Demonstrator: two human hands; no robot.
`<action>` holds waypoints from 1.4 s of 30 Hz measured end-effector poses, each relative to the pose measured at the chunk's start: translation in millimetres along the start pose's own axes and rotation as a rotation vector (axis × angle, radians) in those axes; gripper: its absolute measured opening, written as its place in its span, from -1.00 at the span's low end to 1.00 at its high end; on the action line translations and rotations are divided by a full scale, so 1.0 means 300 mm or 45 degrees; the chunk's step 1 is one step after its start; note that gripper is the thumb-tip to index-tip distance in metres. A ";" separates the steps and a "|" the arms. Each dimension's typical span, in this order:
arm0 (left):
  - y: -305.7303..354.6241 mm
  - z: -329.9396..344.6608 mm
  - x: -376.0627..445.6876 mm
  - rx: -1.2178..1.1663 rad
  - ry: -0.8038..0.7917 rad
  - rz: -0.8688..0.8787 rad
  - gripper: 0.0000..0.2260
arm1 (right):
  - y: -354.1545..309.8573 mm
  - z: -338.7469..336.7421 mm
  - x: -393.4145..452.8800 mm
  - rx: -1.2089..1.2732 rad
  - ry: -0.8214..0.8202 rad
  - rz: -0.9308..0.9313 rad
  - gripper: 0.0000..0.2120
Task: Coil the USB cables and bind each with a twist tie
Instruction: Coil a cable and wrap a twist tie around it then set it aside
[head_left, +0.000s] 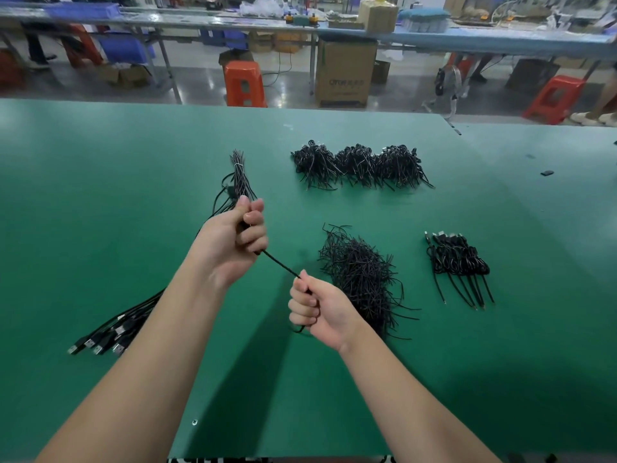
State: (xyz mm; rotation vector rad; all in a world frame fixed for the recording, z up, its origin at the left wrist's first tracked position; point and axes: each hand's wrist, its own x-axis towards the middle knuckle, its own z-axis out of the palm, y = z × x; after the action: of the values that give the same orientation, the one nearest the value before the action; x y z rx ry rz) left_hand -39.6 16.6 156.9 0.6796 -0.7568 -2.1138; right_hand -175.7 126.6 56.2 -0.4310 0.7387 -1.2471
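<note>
1. At far left I see a fan of loose USB cables (pixel 110 332) lying on the green table (pixel 100 195), plugs toward the near-left; their far ends run behind the left forearm, so I cannot follow them fully.
2. The left hand (pixel 230 242) is raised over the table, fingers curled tight round a bundle of black cables (pixel 238 177); the bundle's thin ends stick up past the fist, bound by a pale tie (pixel 237 166).
3. One black cable (pixel 280 266) stretches taut from the left fist down to the right hand (pixel 317 309); the right fingers are curled round it, and its tail pokes out below the fist.
4. Behind the right hand lies a loose heap of twist ties (pixel 362 279), partly hidden by the wrist.
5. Farther back sits a row of three dark piles (pixel 360 165); whether they are cables or ties I cannot tell.
6. At right, a small row of coiled cables (pixel 457 262) lies flat, tails pointing toward me.
7. Beyond the table edge stand orange stools (pixel 243 83) and a cardboard box (pixel 345 73); its contents are hidden.
</note>
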 end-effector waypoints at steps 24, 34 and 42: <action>-0.244 -0.050 0.023 0.239 0.245 -0.031 -0.67 | 0.048 0.038 0.004 -0.880 0.297 -0.205 -0.67; -0.222 -0.103 0.013 0.457 0.244 0.013 -0.72 | 0.117 0.008 -0.002 -1.747 0.492 -0.319 -0.83; -0.239 -0.082 -0.027 0.504 0.174 0.008 -0.79 | 0.058 0.054 0.036 -0.747 0.246 -0.259 -0.81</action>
State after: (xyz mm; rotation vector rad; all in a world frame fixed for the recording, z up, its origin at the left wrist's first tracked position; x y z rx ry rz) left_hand -53.4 53.5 91.6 1.0180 -1.1112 -1.9038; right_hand -150.7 119.6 53.2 -0.8892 1.2581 -1.2593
